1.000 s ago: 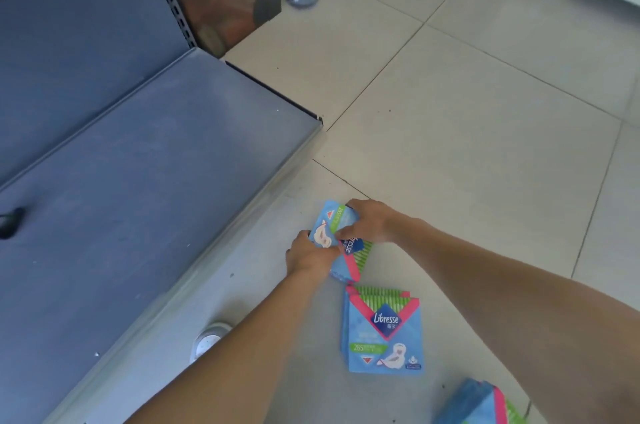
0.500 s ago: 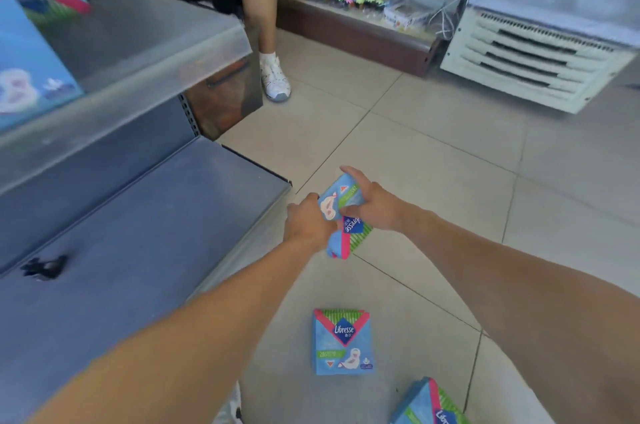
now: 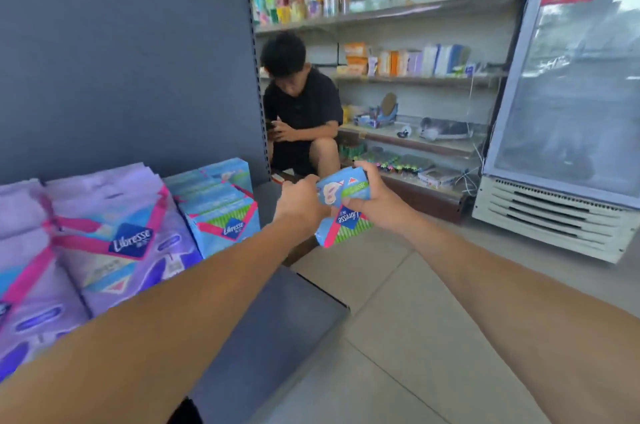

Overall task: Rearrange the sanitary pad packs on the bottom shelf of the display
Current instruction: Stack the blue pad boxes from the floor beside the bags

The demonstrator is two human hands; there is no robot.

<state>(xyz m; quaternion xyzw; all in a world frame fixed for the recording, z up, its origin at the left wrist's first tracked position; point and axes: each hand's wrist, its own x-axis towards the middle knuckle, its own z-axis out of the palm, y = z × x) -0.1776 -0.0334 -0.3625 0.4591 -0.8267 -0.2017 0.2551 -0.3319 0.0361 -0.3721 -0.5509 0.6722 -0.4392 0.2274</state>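
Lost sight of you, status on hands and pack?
Left hand and right hand both grip blue pad pack, held in the air. Blue packs already on upper shelf. Nothing in the way.

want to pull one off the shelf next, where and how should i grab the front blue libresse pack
Judging by its pose, grip the front blue pack by its top edge, thumb on the printed face, coming from above and the aisle side. It stands upright, with purple packs close on the left and more packs behind.

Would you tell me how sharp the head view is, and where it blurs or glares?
Head view: the blue pack held in both hands reads fairly sharp; the purple packs near the left edge smear; the fridge door mirrors daylight; wide-angle lens bends the edges.
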